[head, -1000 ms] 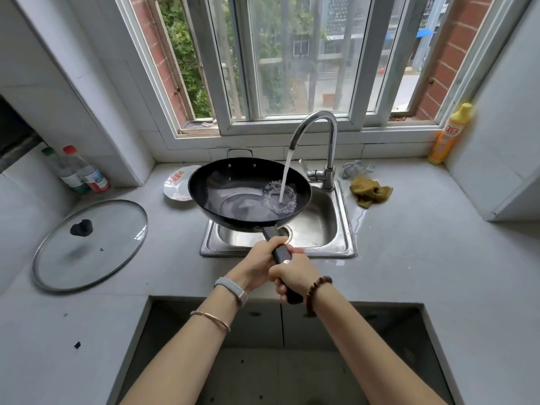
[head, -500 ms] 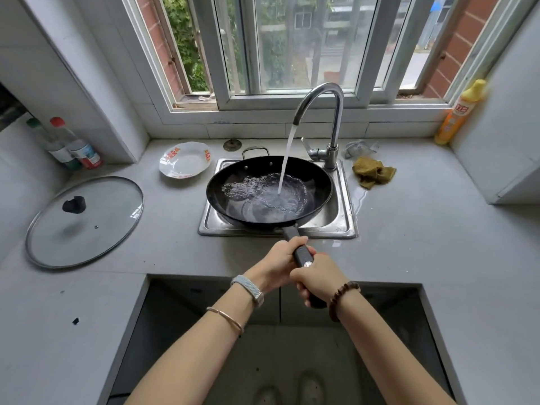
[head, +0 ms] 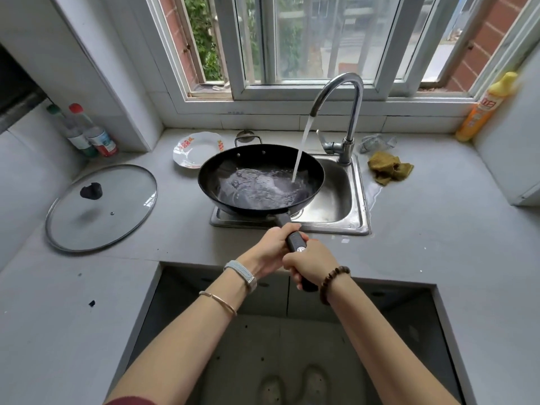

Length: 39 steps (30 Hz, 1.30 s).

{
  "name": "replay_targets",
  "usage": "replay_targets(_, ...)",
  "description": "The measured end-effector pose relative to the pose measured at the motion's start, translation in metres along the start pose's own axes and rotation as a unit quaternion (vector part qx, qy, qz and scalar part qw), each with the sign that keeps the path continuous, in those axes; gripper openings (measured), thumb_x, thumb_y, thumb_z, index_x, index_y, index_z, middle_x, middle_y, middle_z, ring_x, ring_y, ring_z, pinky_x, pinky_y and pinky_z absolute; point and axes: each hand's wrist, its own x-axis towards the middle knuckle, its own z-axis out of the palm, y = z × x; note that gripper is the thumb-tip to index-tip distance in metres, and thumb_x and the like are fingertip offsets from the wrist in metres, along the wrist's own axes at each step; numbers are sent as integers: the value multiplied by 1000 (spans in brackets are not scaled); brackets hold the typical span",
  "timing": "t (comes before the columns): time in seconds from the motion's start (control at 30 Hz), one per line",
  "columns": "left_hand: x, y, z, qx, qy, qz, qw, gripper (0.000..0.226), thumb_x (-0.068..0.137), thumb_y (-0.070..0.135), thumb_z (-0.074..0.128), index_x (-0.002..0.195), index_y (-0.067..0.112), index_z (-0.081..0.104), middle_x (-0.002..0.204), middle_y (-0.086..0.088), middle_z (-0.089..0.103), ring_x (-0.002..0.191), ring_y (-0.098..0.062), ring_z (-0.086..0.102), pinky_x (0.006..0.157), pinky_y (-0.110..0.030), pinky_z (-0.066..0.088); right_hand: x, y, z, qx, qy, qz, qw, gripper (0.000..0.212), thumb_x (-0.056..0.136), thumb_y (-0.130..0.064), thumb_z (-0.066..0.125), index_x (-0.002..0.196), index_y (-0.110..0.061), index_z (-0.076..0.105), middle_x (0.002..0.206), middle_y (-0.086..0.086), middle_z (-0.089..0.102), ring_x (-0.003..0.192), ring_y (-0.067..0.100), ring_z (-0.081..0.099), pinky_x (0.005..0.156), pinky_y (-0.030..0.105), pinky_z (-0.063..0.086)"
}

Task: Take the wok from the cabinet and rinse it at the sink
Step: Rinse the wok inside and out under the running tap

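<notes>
A black wok (head: pixel 233 165) hovers over the left part of the steel sink (head: pixel 339 197), holding swirling water. The curved tap (head: pixel 347 92) runs, and its stream lands inside the wok near the right rim. My left hand (head: pixel 270 248) grips the wok's dark handle nearer the pan. My right hand (head: pixel 312 261) grips the same handle farther back, toward its end. Part of the handle shows between the two hands; the rest is hidden under my fingers.
A glass lid (head: pixel 102 207) lies on the counter at the left. A white plate (head: pixel 195 149) sits behind the wok, two bottles (head: pixel 87 133) in the left corner. A yellow-green cloth (head: pixel 388 168) and a puddle lie right of the sink; an orange detergent bottle (head: pixel 485 108) stands far right.
The wok has shifted left over the sink and holds more water, which now swirls. The stream hits nearer its right rim. Both hands keep their grip on the handle.
</notes>
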Motion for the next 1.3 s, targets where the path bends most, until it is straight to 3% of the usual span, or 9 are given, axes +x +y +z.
replay_targets(0.3, 1, -5, 26, 35, -21, -21, 999, 37, 99, 23, 45, 68, 8, 58, 55, -1, 60, 46, -11, 54, 52, -25, 40, -13, 6, -20, 9, 22, 19, 1000, 12, 77, 1, 53, 85, -7, 49, 54, 7, 48, 34, 13, 43, 37, 18, 41)
replay_targets(0.43, -10, -14, 18, 25, -15, -18, 999, 42, 98, 21, 46, 62, 9, 62, 57, -2, 60, 47, -11, 55, 50, -22, 44, -21, 15, -8, 27, 14, 25, 999, 12, 78, 0, 51, 87, -8, 48, 53, 6, 47, 32, 12, 42, 37, 17, 39)
replay_targets(0.57, -27, -13, -2, 29, 1, -14, 999, 37, 99, 20, 44, 68, 5, 56, 53, -2, 59, 42, -11, 54, 42, -17, 41, -24, 17, 16, 36, -2, 14, 999, 16, 78, 0, 51, 92, -7, 49, 52, 6, 47, 30, 11, 42, 37, 17, 39)
replay_targets(0.87, -37, 6, -18, 23, 19, -9, 1000, 36, 100, 22, 42, 72, 4, 54, 50, -4, 56, 35, -12, 51, 33, -12, 35, -19, -3, 33, 30, -19, 9, 999, 9, 80, 1, 51, 83, -7, 48, 52, 7, 47, 28, 9, 41, 35, 17, 39)
replay_targets(1.1, -28, 7, 1, 13, -4, -48, 999, 34, 99, 24, 43, 72, 7, 54, 52, -2, 57, 38, -11, 52, 35, -13, 36, -22, -7, 12, 50, -9, 35, 998, 10, 80, 2, 52, 80, -7, 48, 53, 7, 47, 30, 10, 43, 35, 17, 39)
replay_targets(1.3, -31, -5, -13, 12, -5, -27, 1000, 36, 99, 20, 42, 70, 5, 55, 53, -2, 58, 41, -11, 54, 41, -17, 42, -28, 2, 28, 54, -5, 28, 998, 11, 79, 2, 50, 87, -5, 48, 53, 7, 46, 29, 10, 40, 35, 16, 39)
